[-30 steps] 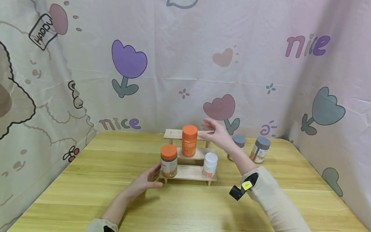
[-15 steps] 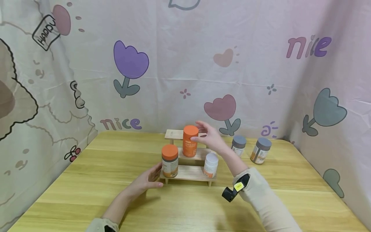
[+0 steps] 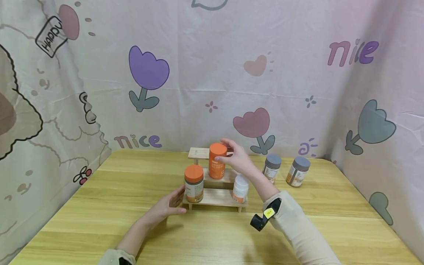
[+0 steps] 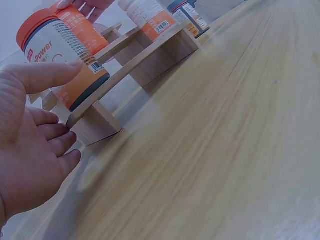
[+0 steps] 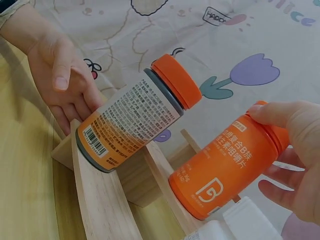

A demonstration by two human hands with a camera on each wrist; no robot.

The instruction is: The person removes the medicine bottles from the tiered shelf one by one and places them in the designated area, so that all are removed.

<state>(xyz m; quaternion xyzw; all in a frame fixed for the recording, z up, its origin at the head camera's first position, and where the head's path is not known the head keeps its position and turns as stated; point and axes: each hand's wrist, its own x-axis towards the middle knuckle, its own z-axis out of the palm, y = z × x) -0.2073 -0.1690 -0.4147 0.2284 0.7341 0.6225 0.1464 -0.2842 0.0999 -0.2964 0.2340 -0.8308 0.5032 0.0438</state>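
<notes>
I've got the solid orange cylindrical plastic bottle (image 3: 216, 170) standing upright on the middle tier of a three-step pale wooden stand (image 3: 213, 197). My right hand (image 3: 237, 159) has it pinched near the top from about 2 o'clock: thumb across the front just below the lid, the other fingers bent around the far side.

Around that bottle, going by the head view: at 7 to 8 o'clock there's a grey jar with an orange lid and a white-and-orange label (image 3: 194, 188), on the left end of the lowest tier. My left hand (image 3: 165, 206) is further out at 8 o'clock, just beside that jar, thumb spread away from loosely bent fingers. Honestly can't tell if the fingertips touch the stand. At 4 to 5 o'clock, same tier, sits a small white plastic bottle (image 3: 240, 189).

Out near 3 o'clock, two grey-lidded labelled jars (image 3: 299, 172) are on the yellowish wood-grain table (image 3: 195, 239). Up at 12, a pale printed cloth (image 3: 202, 66) with tulips.
</notes>
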